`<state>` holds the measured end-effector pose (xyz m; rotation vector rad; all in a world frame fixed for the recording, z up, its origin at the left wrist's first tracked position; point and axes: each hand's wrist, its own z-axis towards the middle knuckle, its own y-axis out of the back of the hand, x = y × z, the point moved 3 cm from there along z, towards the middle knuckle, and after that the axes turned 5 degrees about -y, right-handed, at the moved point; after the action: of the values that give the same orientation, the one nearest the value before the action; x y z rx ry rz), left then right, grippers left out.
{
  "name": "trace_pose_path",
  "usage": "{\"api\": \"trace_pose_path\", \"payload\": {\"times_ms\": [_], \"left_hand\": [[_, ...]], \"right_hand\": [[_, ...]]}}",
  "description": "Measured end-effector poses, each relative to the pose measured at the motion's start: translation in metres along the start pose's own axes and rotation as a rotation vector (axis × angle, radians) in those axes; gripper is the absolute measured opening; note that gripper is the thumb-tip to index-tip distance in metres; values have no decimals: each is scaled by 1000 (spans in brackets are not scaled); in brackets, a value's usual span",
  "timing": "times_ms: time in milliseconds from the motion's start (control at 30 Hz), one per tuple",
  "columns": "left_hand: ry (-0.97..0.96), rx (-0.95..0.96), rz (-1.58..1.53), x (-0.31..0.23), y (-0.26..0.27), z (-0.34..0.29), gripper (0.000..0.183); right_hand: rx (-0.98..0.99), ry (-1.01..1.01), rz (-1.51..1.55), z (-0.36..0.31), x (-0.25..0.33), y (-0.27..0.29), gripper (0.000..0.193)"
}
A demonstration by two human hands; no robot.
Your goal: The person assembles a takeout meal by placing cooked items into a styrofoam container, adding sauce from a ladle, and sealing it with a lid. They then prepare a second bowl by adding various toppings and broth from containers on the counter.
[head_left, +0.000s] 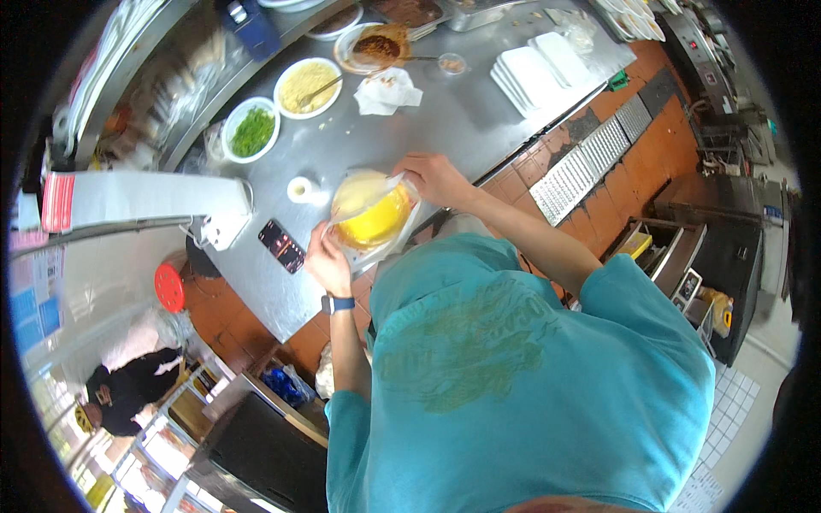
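Close to the table's near edge stands a rounded, bright yellow thing (376, 221), perhaps a bowl, with translucent plastic film (357, 195) over and around it. I cannot tell whether the film is a bag or a sheet. My left hand (327, 261), with a dark watch on its wrist, has its fingers closed at the film's left side. On the opposite side my right hand (436, 179) pinches the film's upper right edge. A white roll (301, 190) stands just left of the film, and a phone (282, 246) lies lit, face up, near my left hand.
Along the back of the steel table (462, 141) are bowls of chopped greens (252, 130), pale yellow bits with a spoon (308, 89) and dark sauce (376, 47). Crumpled paper (387, 91) and stacked white trays (534, 75) lie to the right. Another person (132, 389) is far left.
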<state>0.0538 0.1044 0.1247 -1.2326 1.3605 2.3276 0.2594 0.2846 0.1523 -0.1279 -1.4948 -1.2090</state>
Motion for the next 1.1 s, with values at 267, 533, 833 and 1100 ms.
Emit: {"api": "trace_pose_path", "payload": {"times_ms": [267, 533, 833, 1100], "left_hand": [[118, 33, 314, -16, -10, 17, 19], [122, -124, 280, -40, -30, 33, 22], [-11, -266, 523, -69, -20, 19, 37], [-275, 198, 256, -93, -1, -22, 39]], "right_hand": [[-539, -597, -188, -8, -152, 160, 22], [-580, -1199, -241, -67, -296, 281, 80], [-478, -1109, 447, -85, -326, 276, 41], [-573, -772, 674, -83, -256, 270, 11]]}}
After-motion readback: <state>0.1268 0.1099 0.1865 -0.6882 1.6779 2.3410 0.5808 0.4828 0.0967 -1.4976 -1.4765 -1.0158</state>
